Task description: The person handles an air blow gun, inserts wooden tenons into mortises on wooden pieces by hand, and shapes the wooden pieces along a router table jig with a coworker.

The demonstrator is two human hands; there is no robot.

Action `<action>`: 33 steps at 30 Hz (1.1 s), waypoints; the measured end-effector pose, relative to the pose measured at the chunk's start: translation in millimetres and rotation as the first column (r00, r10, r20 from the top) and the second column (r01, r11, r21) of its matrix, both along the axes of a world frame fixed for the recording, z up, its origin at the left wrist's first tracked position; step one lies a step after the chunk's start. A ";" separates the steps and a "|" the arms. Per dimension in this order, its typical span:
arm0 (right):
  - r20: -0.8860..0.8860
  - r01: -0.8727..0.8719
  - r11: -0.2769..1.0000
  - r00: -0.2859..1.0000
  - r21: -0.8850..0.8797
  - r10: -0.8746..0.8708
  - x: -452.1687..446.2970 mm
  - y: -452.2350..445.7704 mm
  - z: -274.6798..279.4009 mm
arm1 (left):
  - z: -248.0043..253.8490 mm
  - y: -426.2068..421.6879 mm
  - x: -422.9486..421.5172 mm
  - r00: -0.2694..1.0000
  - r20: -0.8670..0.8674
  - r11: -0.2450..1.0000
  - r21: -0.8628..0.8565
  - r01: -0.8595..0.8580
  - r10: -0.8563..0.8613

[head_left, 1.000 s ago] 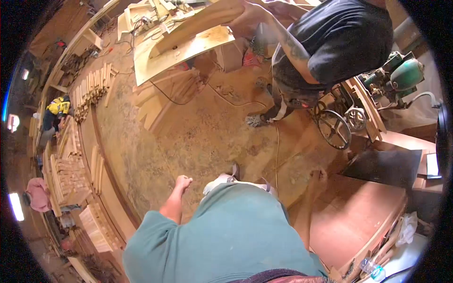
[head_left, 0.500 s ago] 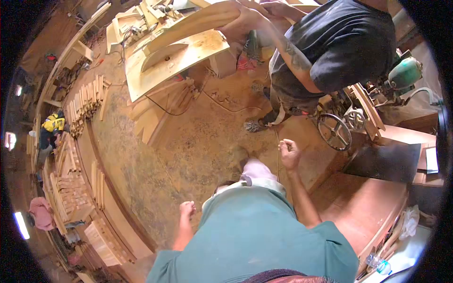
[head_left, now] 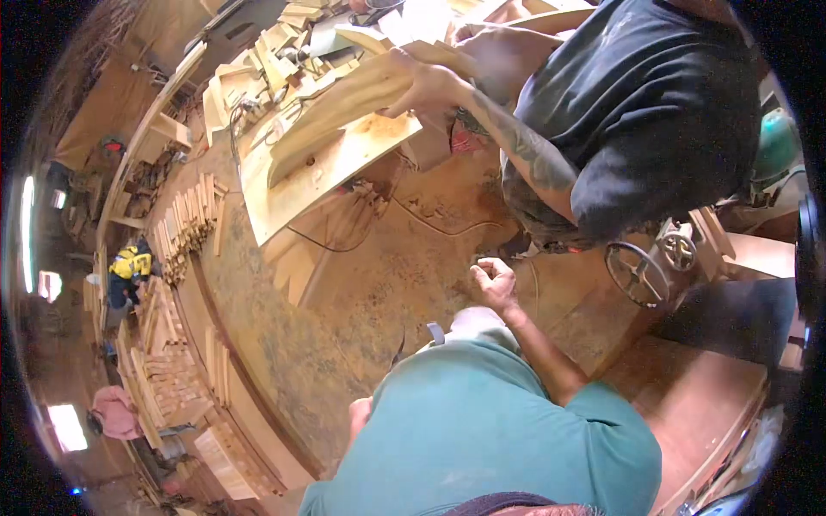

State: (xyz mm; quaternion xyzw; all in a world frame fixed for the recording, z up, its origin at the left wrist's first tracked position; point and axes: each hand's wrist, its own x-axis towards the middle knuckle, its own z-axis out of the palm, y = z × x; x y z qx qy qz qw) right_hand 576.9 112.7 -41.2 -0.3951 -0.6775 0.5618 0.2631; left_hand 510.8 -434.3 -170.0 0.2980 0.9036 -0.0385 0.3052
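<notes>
My right hand (head_left: 496,282) is raised in front of my green shirt, its fingers curled; whether anything lies within them is hidden. At the left side of my body, my left hand (head_left: 360,414) shows only in part, its fingers hidden by the shirt. Beyond my right hand stands a co-worker in a dark shirt (head_left: 662,120), whose hands hold a curved wooden piece (head_left: 335,107) upright on a pale board (head_left: 327,172). Neither of my hands touches these.
Stacked wood strips (head_left: 176,378) line the left, where a person in a yellow top (head_left: 131,263) bends over. A handwheel (head_left: 637,273) of a machine is at the right, above a reddish panel (head_left: 697,391). A cable (head_left: 447,230) crosses the floor.
The co-worker and board appear closer. My right hand has swung up and forward from low at my side. My left hand has dropped back beside my body.
</notes>
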 end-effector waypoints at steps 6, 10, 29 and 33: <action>0.067 0.014 0.998 0.998 -0.067 -0.010 -6.8 32.4 -0.3 | 48.8 83.8 -74.1 0.225 0.533 0.149 0.181 -0.972 0.816; 0.050 0.027 0.984 0.999 -0.174 -0.018 -13.2 48.0 -7.7 | 60.6 123.2 -111.3 0.251 0.617 0.207 0.143 -0.968 0.745; -0.681 -0.351 0.861 0.733 -0.368 0.008 -297.2 82.4 135.2 | 324.2 371.6 -310.0 0.552 0.758 0.468 0.651 -0.598 -0.348; -0.792 -0.168 0.910 0.567 -0.380 -0.226 -350.5 92.6 133.5 | 409.2 455.2 -366.2 0.713 0.442 0.200 0.894 -0.402 -0.544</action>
